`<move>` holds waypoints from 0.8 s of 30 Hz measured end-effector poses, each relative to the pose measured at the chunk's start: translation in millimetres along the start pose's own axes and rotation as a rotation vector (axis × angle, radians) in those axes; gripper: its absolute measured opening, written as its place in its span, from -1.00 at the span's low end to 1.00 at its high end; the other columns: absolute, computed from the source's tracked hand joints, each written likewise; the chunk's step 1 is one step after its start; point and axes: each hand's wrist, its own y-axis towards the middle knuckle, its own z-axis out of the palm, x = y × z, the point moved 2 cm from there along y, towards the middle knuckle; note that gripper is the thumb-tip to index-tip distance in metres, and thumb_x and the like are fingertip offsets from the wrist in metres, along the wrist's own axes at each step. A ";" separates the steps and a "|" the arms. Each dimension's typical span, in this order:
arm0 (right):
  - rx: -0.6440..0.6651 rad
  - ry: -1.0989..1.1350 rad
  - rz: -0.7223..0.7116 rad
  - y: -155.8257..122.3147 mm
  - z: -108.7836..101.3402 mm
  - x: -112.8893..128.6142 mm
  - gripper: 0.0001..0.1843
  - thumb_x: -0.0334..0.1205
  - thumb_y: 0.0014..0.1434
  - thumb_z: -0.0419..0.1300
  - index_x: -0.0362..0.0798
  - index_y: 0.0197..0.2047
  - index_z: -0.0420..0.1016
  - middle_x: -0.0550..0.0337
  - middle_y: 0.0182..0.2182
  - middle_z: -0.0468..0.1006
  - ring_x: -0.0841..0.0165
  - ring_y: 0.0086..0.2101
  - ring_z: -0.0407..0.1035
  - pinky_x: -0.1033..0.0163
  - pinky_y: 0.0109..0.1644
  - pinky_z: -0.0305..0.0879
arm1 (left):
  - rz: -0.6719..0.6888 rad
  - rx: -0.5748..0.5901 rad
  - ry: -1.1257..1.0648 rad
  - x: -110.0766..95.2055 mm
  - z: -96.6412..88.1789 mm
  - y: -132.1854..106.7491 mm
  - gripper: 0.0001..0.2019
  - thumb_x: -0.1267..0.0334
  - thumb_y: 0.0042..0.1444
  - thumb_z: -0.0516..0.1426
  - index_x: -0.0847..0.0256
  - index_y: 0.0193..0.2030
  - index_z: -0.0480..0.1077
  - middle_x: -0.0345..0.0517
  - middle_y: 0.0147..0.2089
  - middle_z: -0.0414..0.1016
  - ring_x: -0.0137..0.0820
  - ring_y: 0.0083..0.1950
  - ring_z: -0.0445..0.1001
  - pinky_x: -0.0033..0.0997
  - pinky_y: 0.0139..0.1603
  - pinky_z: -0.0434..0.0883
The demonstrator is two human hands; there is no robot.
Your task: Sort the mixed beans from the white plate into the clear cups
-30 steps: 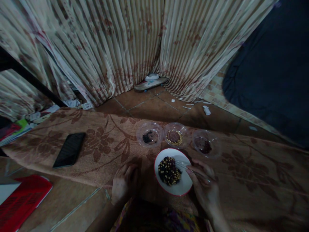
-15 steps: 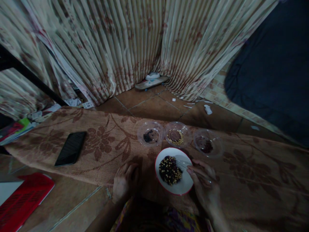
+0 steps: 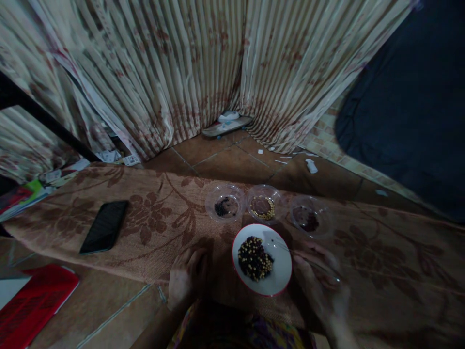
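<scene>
In my right hand is a pair of thin metal tweezers, fingers closed around it. Its tips reach over the right side of a white bowl with a red rim, and a small dark speck shows by them. Mixed black, dark and yellow beans lie heaped in the bowl's left half. My left hand rests on the cloth left of the bowl, fingers curled, with nothing seen in it. Behind the bowl stand three clear plastic cups: one with black beans, one with yellow beans, one with dark red beans.
A patterned brown cloth covers the low table. A black phone lies on its left part. Beyond the table, a skateboard and scraps of paper are on the tiled floor, before striped curtains. A red item lies at lower left.
My right hand has drawn back to the right with the tweezers, whose tips have moved from near the bean heap to the bowl's right side. My left hand has stayed in place.
</scene>
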 end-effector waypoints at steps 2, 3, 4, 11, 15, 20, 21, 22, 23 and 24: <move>-0.138 -0.020 -0.010 14.2 -13.5 -0.2 -0.75 0.02 0.15 0.34 0.03 -0.27 0.66 0.06 -0.10 0.59 0.15 -0.08 0.47 -0.03 0.04 0.37 | 0.002 -0.002 0.003 1.6 1.4 -0.8 -0.79 0.26 0.35 0.02 0.14 -0.15 0.50 -0.10 -0.22 0.61 -0.32 -0.25 0.56 -0.34 -0.18 0.46; -0.209 -0.033 -0.022 22.9 -20.5 -1.5 -0.74 0.03 0.15 0.34 0.00 -0.29 0.65 0.05 -0.10 0.59 0.14 -0.07 0.47 -0.04 0.06 0.36 | -0.001 -0.002 0.003 2.9 2.8 -1.6 -0.80 0.25 0.34 0.03 0.13 -0.15 0.50 -0.10 -0.21 0.61 -0.32 -0.24 0.56 -0.34 -0.18 0.46; -0.273 -0.050 -0.030 32.1 -27.0 -3.7 -0.72 0.04 0.15 0.33 -0.02 -0.31 0.64 0.03 -0.11 0.59 0.13 -0.05 0.47 -0.06 0.09 0.35 | -0.005 -0.002 0.002 4.5 4.4 -2.7 -0.80 0.24 0.34 0.04 0.13 -0.15 0.49 -0.11 -0.20 0.61 -0.31 -0.23 0.56 -0.33 -0.18 0.45; -0.371 -0.109 -0.051 55.4 -41.8 -16.7 -0.64 0.08 0.17 0.30 -0.07 -0.27 0.64 -0.02 -0.13 0.58 0.10 -0.02 0.45 -0.13 0.16 0.31 | -0.009 -0.007 -0.003 9.9 9.5 -7.0 -0.82 0.22 0.31 0.06 0.10 -0.14 0.50 -0.12 -0.20 0.60 -0.31 -0.24 0.56 -0.34 -0.22 0.45; -0.180 -0.018 0.029 22.9 -20.3 -3.7 -0.71 0.04 0.18 0.30 -0.02 -0.24 0.65 0.01 -0.04 0.57 0.14 -0.01 0.44 -0.10 0.12 0.34 | -0.005 -0.007 -0.006 5.7 5.6 -4.1 -0.81 0.23 0.32 0.05 0.11 -0.17 0.50 -0.10 -0.23 0.60 -0.32 -0.28 0.55 -0.33 -0.22 0.45; 0.101 0.013 -0.014 -6.5 11.5 7.6 -0.75 0.04 0.20 0.27 0.09 -0.25 0.69 0.06 0.00 0.55 0.15 0.02 0.40 -0.03 0.05 0.38 | -0.014 0.005 -0.009 2.8 3.6 -1.8 -0.81 0.25 0.33 0.04 0.13 -0.15 0.49 -0.10 -0.22 0.59 -0.32 -0.25 0.56 -0.33 -0.16 0.46; 0.117 -0.006 -0.032 -7.6 15.0 7.8 -0.75 0.05 0.20 0.27 0.11 -0.26 0.69 0.08 -0.02 0.56 0.15 0.02 0.40 -0.02 0.04 0.38 | -0.015 0.009 -0.007 2.5 3.4 -1.6 -0.81 0.25 0.33 0.04 0.13 -0.15 0.49 -0.10 -0.21 0.59 -0.32 -0.24 0.56 -0.32 -0.16 0.46; 0.126 -0.022 -0.051 -7.6 17.5 7.7 -0.75 0.05 0.21 0.26 0.12 -0.27 0.69 0.09 -0.03 0.57 0.16 0.01 0.39 -0.01 0.04 0.38 | -0.014 0.011 -0.007 2.1 3.1 -1.4 -0.80 0.25 0.34 0.03 0.13 -0.15 0.49 -0.10 -0.21 0.60 -0.32 -0.24 0.56 -0.32 -0.16 0.46; 0.132 -0.033 -0.068 -6.8 19.0 7.4 -0.75 0.06 0.21 0.26 0.13 -0.27 0.69 0.09 -0.04 0.57 0.16 0.01 0.39 0.00 0.04 0.37 | -0.014 0.009 -0.006 1.7 2.6 -1.3 -0.79 0.25 0.34 0.02 0.13 -0.15 0.49 -0.10 -0.22 0.60 -0.32 -0.24 0.56 -0.32 -0.16 0.47; 0.137 -0.043 -0.082 -5.7 19.8 7.0 -0.75 0.05 0.22 0.25 0.14 -0.26 0.70 0.10 -0.04 0.57 0.17 0.00 0.39 0.00 0.04 0.37 | -0.013 0.008 -0.006 1.2 2.1 -1.2 -0.79 0.24 0.34 0.02 0.13 -0.15 0.49 -0.10 -0.23 0.60 -0.32 -0.24 0.55 -0.32 -0.16 0.47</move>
